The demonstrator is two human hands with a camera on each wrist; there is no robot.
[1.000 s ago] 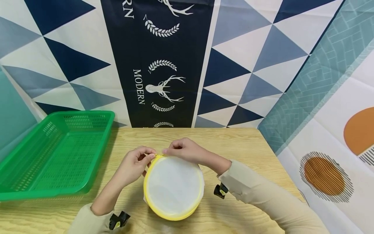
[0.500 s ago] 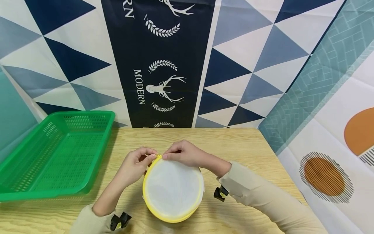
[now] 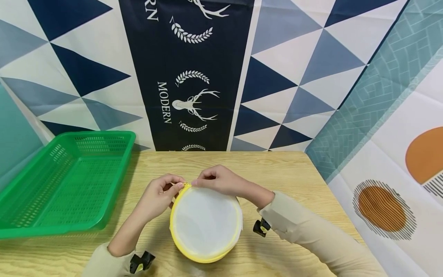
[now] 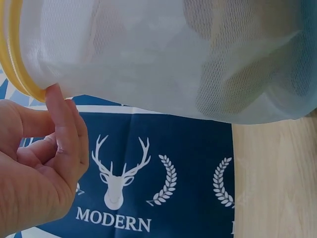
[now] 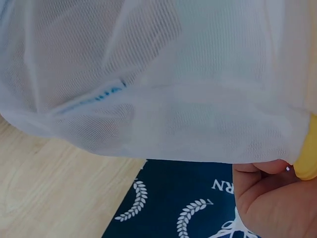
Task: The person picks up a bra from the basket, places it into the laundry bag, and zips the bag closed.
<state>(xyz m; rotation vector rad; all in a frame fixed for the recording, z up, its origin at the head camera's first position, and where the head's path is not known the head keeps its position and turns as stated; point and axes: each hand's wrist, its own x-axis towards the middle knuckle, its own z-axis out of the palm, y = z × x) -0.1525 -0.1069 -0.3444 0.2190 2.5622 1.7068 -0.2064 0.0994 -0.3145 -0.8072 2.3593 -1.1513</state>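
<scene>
A white mesh laundry bag [image 3: 207,223], round on top with a yellow zipper rim [image 3: 172,227], stands on the table. My left hand [image 3: 157,198] pinches the rim at its far left edge between thumb and fingers. Close beside it, my right hand [image 3: 221,181] pinches the same rim, its thumb on the top. In the left wrist view, darker shapes show faintly through the mesh side [image 4: 148,54]. A small label [image 5: 94,96] with blue lettering shows in the right wrist view. The zipper pull is too small to make out.
A green perforated plastic basket [image 3: 76,184] stands at the left of the wooden table [image 3: 277,169]. A patterned cloth [image 3: 194,77] hangs behind the table's far edge, and another printed cloth [image 3: 380,207] is on the right.
My right hand's thumb has come down onto the rim and stays close to the left hand. The bag has shifted only slightly, and my left hand keeps its pinch.
</scene>
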